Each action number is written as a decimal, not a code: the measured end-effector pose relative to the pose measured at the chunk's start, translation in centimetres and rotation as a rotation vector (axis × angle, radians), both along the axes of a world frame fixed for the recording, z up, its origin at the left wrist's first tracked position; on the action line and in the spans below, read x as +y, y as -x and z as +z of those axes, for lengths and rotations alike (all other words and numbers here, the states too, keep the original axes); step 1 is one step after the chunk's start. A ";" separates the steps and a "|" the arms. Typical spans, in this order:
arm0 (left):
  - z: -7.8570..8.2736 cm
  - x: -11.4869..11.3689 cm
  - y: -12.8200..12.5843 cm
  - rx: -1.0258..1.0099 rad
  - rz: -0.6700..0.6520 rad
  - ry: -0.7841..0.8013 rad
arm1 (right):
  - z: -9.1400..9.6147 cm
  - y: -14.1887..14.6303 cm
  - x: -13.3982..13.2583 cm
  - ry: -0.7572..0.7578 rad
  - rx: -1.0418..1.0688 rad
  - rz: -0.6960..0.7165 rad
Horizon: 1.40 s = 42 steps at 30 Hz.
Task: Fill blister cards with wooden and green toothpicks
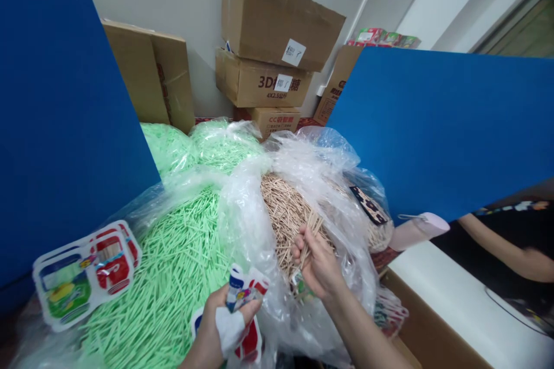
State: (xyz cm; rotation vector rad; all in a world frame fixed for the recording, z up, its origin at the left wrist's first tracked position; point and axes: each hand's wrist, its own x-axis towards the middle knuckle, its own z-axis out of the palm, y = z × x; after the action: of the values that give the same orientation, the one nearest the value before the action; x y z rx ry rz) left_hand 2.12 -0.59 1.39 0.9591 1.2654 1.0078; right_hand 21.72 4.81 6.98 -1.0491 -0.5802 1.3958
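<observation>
Right hand (321, 264) pinching tan sticks (315, 221), left hand (219, 317) holding pouch (243, 289)

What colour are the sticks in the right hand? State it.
The sticks in the right hand are light tan, seen in the head view.

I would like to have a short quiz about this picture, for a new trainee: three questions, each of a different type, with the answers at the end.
1. Multiple choice: what does the right hand hold?
A) a cardboard box
B) tan sticks
C) a pink cylinder

2. True or false: the left hand is empty.

3. Fill in the gap: in the picture, the large heap of loose sticks to the left of the tan ones is ____ in colour.

Key: 1. B. 2. False; it holds printed packaging. 3. Green.
</observation>
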 end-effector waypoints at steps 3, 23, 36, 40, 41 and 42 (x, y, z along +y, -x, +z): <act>0.6 0.4 -0.3 0.096 -0.095 -0.151 | 3.0 3.1 -0.7 -0.126 0.057 -0.063; 1.7 0.8 -0.1 0.413 -0.101 -0.562 | 0.8 6.2 -3.0 -0.315 -0.604 -0.012; 2.3 0.6 -0.9 0.343 -0.057 -0.527 | -1.2 6.6 -3.9 -0.484 -0.812 -0.028; 2.6 1.1 -1.0 0.351 -0.040 -0.590 | -1.7 6.2 -3.7 -0.385 -0.849 -0.002; 2.7 1.3 -1.0 0.357 -0.045 -0.602 | -1.7 5.9 -3.6 -0.381 -0.871 0.019; 2.8 1.5 -1.0 0.365 -0.056 -0.613 | -1.6 5.6 -3.5 -0.391 -0.895 0.043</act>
State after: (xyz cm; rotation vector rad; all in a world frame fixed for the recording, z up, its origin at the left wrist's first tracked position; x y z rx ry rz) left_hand 3.11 0.94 4.14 1.7020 1.2291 1.2439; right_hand 16.15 1.32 5.40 -1.3083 -1.4621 0.7340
